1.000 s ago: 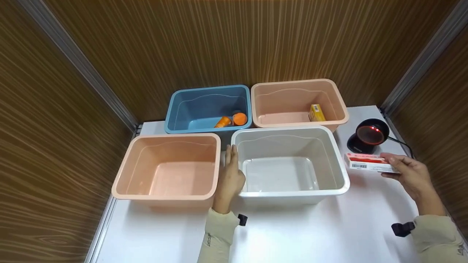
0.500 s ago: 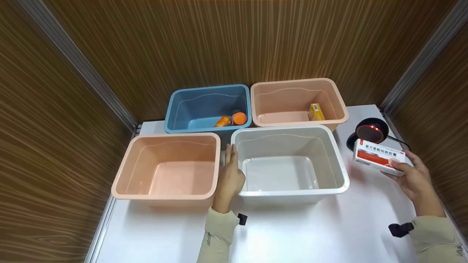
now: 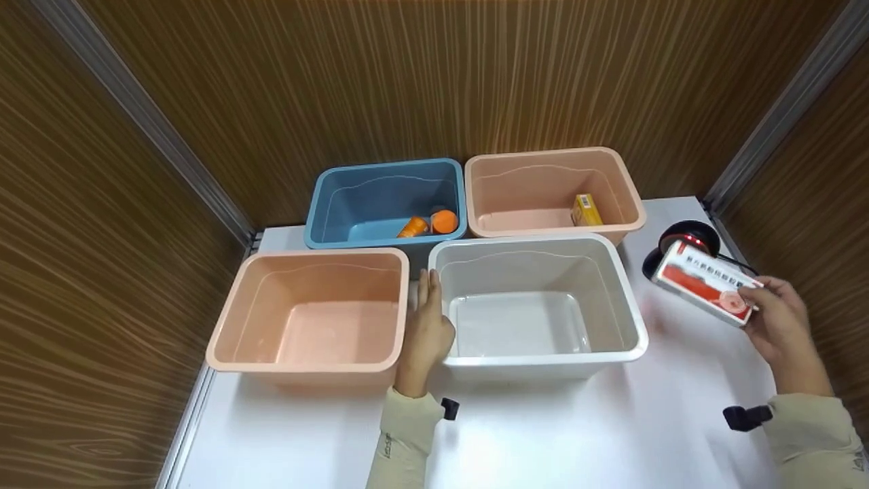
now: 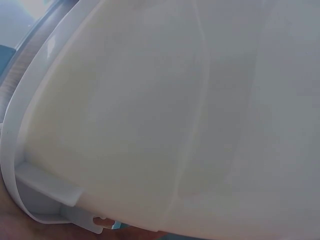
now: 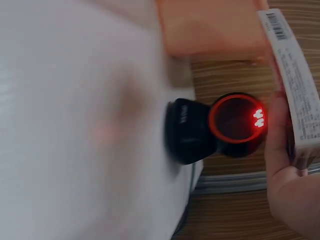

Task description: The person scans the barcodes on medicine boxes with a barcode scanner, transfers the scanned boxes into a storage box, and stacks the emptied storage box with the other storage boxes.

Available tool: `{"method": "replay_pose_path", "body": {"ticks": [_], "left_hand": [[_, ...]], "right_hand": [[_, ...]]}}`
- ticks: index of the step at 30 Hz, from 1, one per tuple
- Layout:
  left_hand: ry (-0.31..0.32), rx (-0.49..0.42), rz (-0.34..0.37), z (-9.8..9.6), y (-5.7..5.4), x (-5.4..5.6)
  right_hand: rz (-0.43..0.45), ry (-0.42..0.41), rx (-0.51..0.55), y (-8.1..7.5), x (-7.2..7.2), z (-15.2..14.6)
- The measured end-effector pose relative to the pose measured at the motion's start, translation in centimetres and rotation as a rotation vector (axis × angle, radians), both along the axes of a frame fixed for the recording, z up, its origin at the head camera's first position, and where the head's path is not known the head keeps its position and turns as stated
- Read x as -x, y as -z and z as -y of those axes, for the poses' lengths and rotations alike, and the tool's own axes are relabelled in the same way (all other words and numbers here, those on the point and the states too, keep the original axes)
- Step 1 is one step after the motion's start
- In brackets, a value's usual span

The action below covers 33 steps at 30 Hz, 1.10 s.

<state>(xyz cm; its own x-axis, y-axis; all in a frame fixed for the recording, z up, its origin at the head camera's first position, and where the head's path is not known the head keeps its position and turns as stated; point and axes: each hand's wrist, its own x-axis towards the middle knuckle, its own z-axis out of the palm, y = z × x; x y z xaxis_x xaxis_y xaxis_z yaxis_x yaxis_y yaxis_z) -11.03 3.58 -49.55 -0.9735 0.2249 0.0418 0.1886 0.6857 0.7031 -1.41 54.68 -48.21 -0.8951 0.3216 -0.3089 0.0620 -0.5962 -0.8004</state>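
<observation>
My right hand [image 3: 784,326] holds a white and red medicine box [image 3: 703,282] by its right end, thumb on the front face. The box is tilted, its left end up, in front of a black barcode scanner [image 3: 688,234]. In the right wrist view a narrow side of the medicine box [image 5: 296,82] shows a barcode, beside the lit red scanner window [image 5: 237,119]. My left hand [image 3: 429,336] rests against the left side of the white bin [image 3: 523,360], in the gap beside the front peach bin. Its visible fingers are straight; the thumb is hidden.
The front peach bin [image 3: 305,367] stands left of the white one. Behind, a blue bin [image 3: 387,242] holds two orange-capped bottles [image 3: 429,223], and another peach bin [image 3: 557,229] holds a yellow box [image 3: 587,210]. Wood-patterned walls enclose the table [image 3: 516,435].
My right hand has turned the medicine box so its front faces up, then raised and tilted it nearer the scanner. My left hand and the bins stay where they were.
</observation>
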Motion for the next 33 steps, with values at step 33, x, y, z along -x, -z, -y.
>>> {"method": "replay_pose_path", "body": {"ticks": [33], "left_hand": [[0.011,0.024,-0.003,0.0,-0.3,-0.3]], "right_hand": [[0.111,-0.365,-1.352,-9.5,19.4,13.9]]}}
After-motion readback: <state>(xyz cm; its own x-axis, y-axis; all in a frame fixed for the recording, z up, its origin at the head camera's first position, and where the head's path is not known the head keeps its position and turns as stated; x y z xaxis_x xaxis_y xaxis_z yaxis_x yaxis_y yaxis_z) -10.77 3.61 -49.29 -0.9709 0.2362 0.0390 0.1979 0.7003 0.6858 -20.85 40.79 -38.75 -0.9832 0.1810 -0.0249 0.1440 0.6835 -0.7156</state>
